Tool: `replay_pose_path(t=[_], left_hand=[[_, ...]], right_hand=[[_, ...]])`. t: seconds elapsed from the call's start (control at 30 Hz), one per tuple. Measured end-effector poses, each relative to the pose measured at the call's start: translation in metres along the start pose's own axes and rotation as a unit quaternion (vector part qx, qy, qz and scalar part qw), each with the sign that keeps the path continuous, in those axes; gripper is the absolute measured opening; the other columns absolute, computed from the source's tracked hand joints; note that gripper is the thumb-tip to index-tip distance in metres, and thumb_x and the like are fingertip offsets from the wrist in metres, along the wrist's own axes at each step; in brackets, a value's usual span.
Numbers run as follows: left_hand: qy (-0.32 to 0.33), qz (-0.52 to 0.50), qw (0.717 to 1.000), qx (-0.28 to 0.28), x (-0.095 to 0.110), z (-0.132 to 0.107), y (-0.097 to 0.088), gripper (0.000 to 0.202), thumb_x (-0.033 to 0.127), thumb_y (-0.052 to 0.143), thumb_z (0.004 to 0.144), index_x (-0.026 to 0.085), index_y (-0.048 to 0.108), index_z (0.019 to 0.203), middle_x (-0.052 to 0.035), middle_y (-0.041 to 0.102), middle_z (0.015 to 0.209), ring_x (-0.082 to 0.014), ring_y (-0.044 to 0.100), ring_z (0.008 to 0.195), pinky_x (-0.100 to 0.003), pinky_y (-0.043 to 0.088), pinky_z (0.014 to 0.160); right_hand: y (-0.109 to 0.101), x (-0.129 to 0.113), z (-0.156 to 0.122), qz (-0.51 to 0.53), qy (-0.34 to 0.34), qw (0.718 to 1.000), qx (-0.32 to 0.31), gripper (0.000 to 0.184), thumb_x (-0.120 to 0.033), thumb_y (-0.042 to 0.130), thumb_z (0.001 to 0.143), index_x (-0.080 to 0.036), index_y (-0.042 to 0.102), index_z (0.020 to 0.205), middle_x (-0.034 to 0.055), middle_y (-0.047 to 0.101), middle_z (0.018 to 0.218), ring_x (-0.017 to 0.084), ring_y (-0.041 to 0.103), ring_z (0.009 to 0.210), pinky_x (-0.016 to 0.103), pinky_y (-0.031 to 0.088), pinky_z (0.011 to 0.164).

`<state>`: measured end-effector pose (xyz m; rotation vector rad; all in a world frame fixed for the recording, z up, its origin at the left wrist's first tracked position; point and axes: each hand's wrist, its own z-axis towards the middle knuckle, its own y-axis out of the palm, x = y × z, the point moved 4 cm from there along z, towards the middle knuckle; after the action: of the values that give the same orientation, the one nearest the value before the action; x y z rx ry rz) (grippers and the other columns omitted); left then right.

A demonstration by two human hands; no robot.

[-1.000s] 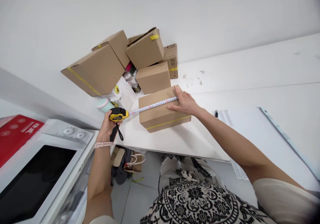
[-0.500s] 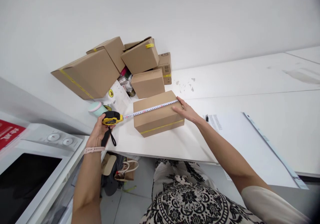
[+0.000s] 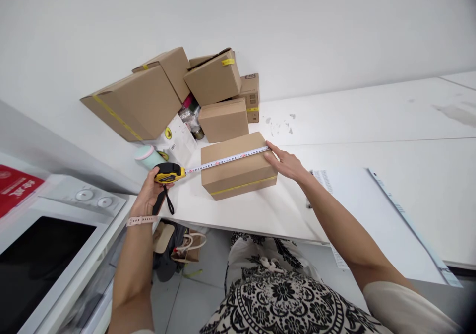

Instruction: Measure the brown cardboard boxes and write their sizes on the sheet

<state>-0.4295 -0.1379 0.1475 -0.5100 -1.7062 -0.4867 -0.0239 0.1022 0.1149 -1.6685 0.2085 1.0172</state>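
- Cardboard box [image 3: 238, 170] is lying flat near the front edge of the white table [image 3: 282, 210], sealed with a strip of yellow tape along its front face; a tape measure blade [image 3: 226, 159] is being stretched across its top from left to right
- Box is judged light and fairly stiff, with crushable corners and dry, non-slippery faces; it is best taken by the two short ends, or from below with a flat palm; contents cannot be told
- Blade is judged thin, springy and sharp-edged, likely to recoil if let go; it is best handled by the case and the end hook only
- Yellow-and-black tape measure case [image 3: 168, 172] is being gripped by the left hand [image 3: 150, 192], closed round it just off the box's left end; a black wrist loop is hanging below
- Blade's tip is being pinned at the box's upper right corner by the right hand [image 3: 288, 164], fingers extended and pressing; hands are being held well apart, one at each end of the box
- Printed sheets [image 3: 357, 195] are lying on the table to the right, partly under the right forearm
- Stack of cardboard boxes [image 3: 178, 91] is being kept against the white wall behind, some tilted; a mint-green cup [image 3: 147, 156] is standing just beside
- White appliance [image 3: 55, 244] with a dark panel is standing at left; bags are lying on the floor under the table
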Motion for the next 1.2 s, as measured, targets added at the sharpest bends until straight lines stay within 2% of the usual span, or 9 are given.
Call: replay_pose_path(t=[0.2, 0.43, 0.53, 0.7, 0.8, 0.9, 0.97, 1.07, 1.2], left_hand=[[0.003, 0.004, 1.000, -0.001, -0.002, -0.005, 0.000, 0.035, 0.046, 0.066, 0.085, 0.014, 0.064, 0.098, -0.0042, 0.070, 0.072, -0.0202, 0.067, 0.064, -0.029, 0.055, 0.055], [-0.002, 0.016, 1.000, 0.002, 0.005, -0.021, 0.004, 0.030, 0.044, 0.067, 0.081, 0.015, 0.067, 0.091, -0.0040, 0.071, 0.073, -0.0202, 0.069, 0.067, -0.031, 0.058, 0.063], [0.007, 0.022, 0.999, -0.040, 0.003, -0.049, 0.002, 0.037, 0.045, 0.076, 0.071, 0.014, 0.072, 0.091, -0.0071, 0.076, 0.081, -0.0264, 0.073, 0.081, -0.038, 0.061, 0.073], [0.027, 0.006, 0.986, -0.166, -0.017, -0.128, 0.009, 0.062, 0.050, 0.089, 0.059, 0.017, 0.076, 0.110, -0.0126, 0.078, 0.110, -0.0372, 0.073, 0.103, -0.048, 0.060, 0.090], [-0.053, -0.017, 0.957, -0.285, -0.041, -0.182, 0.035, 0.070, 0.049, 0.087, 0.069, 0.021, 0.069, 0.130, -0.0149, 0.076, 0.116, -0.0360, 0.074, 0.098, -0.049, 0.058, 0.092], [-0.143, -0.062, 0.899, -0.410, -0.063, -0.229, 0.076, 0.075, 0.052, 0.088, 0.068, 0.021, 0.067, 0.133, -0.0159, 0.075, 0.114, -0.0344, 0.075, 0.089, -0.048, 0.059, 0.086], [-0.166, -0.086, 0.869, -0.458, -0.071, -0.248, 0.106, 0.080, 0.049, 0.092, 0.062, 0.021, 0.065, 0.133, -0.0155, 0.074, 0.112, -0.0325, 0.075, 0.086, -0.045, 0.059, 0.079], [-0.152, -0.117, 0.861, -0.471, -0.071, -0.261, 0.151, 0.073, 0.046, 0.091, 0.063, 0.019, 0.064, 0.125, -0.0124, 0.071, 0.103, -0.0256, 0.071, 0.080, -0.039, 0.058, 0.075], [-0.116, -0.125, 0.887, -0.430, -0.064, -0.260, 0.203, 0.064, 0.053, 0.088, 0.067, 0.015, 0.063, 0.113, -0.0095, 0.064, 0.097, -0.0213, 0.065, 0.081, -0.040, 0.058, 0.077]], right_hand=[[-0.003, 0.001, 0.002, -0.025, -0.002, 1.000, 0.003, 0.077, -0.075, 0.035, 0.095, -0.035, 0.035, 0.161, 0.0096, 0.064, 0.145, 0.046, 0.058, 0.131, 0.065, 0.043, 0.107], [0.013, 0.016, 0.008, 0.077, -0.005, 0.997, 0.021, 0.081, -0.078, 0.045, 0.091, -0.036, 0.038, 0.160, 0.0100, 0.061, 0.147, 0.045, 0.055, 0.135, 0.068, 0.036, 0.113], [0.015, 0.017, 0.010, 0.196, -0.055, 0.975, 0.093, 0.086, -0.078, 0.049, 0.088, -0.028, 0.041, 0.157, 0.0130, 0.054, 0.154, 0.038, 0.050, 0.141, 0.061, 0.037, 0.117], [-0.015, -0.016, 0.016, 0.330, -0.135, 0.905, 0.231, 0.069, -0.073, 0.047, 0.094, -0.024, 0.053, 0.143, 0.0122, 0.071, 0.131, 0.028, 0.060, 0.129, 0.051, 0.041, 0.116], [-0.027, -0.046, 0.023, 0.348, -0.189, 0.887, 0.237, 0.057, -0.069, 0.046, 0.096, -0.023, 0.063, 0.126, 0.0105, 0.076, 0.119, 0.027, 0.063, 0.123, 0.049, 0.041, 0.115], [-0.019, -0.063, 0.035, 0.367, -0.193, 0.896, 0.158, 0.052, -0.065, 0.048, 0.096, -0.021, 0.069, 0.112, 0.0106, 0.079, 0.110, 0.026, 0.065, 0.117, 0.047, 0.043, 0.112], [-0.007, -0.065, 0.046, 0.379, -0.175, 0.904, 0.092, 0.047, -0.060, 0.050, 0.095, -0.020, 0.070, 0.109, 0.0108, 0.079, 0.109, 0.026, 0.066, 0.114, 0.046, 0.044, 0.110], [0.002, -0.060, 0.069, 0.372, -0.144, 0.916, 0.048, 0.039, -0.050, 0.049, 0.095, -0.019, 0.070, 0.106, 0.0102, 0.078, 0.112, 0.025, 0.066, 0.112, 0.042, 0.046, 0.106], [0.005, -0.049, 0.107, 0.270, -0.101, 0.956, 0.058, 0.034, -0.040, 0.047, 0.093, -0.019, 0.073, 0.096, 0.0076, 0.076, 0.105, 0.024, 0.065, 0.100, 0.038, 0.048, 0.096]])
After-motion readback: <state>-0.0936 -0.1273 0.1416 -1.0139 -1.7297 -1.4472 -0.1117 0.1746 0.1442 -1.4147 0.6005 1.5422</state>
